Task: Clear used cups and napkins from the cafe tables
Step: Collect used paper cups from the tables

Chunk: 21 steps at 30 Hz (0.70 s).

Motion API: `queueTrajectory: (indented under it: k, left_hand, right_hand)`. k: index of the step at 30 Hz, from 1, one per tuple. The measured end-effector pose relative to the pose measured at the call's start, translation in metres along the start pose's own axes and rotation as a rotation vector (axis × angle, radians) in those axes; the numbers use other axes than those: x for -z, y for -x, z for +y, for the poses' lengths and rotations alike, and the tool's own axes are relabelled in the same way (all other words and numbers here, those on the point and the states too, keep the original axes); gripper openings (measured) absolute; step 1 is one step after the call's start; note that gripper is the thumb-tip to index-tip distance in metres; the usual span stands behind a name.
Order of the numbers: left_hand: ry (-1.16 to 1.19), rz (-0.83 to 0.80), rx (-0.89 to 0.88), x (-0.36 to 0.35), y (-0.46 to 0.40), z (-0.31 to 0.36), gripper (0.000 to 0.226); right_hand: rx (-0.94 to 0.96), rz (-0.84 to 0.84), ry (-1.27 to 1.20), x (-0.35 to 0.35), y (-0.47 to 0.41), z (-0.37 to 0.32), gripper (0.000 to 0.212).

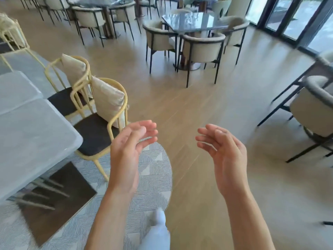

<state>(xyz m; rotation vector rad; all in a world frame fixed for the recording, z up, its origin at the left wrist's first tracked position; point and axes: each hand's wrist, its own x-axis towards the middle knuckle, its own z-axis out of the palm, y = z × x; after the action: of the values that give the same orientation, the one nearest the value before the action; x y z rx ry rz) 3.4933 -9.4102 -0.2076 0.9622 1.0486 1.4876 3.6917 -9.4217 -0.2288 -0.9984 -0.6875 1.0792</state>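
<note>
My left hand (129, 148) and my right hand (223, 152) are raised in front of me over the wooden floor, palms turned toward each other, fingers relaxed and holding nothing. No cup or napkin shows in this view. A pale grey table (27, 134) runs along my left. A dark glossy table (192, 20) stands further ahead among cream armchairs; blur hides whether anything lies on it.
Two yellow-framed chairs (100, 127) with cream cushions stand by the grey table. A patterned rug (149, 170) lies under my feet. Cream armchairs (201, 49) ring the dark table, another armchair (313, 112) sits at the right. Glass doors (295, 20) line the far right.
</note>
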Motion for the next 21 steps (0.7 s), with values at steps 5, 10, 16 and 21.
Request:
queueTrajectory:
  k: [5,10,16,21]
  left_hand:
    - [0.074,-0.015,0.004,-0.039,-0.107,-0.037,0.020]
    - [0.150,-0.042,0.016,-0.083,-0.258,-0.053,0.020]
    - [0.138,-0.037,-0.053,-0.125,-0.415,-0.036,0.019]
    - [0.085,0.006,-0.089,-0.141,-0.524,-0.040,0.022]
  right_hand:
    - [-0.031,-0.053,0.075,-0.016,-0.110,0.023,0.026]
    - [-0.017,-0.058,0.240,-0.052,-0.262,0.021,0.028]
    - [0.067,-0.075,0.168,-0.102,-0.419,0.010,0.029]
    - [0.032,-0.122,0.141,-0.143,-0.530,0.038,0.028]
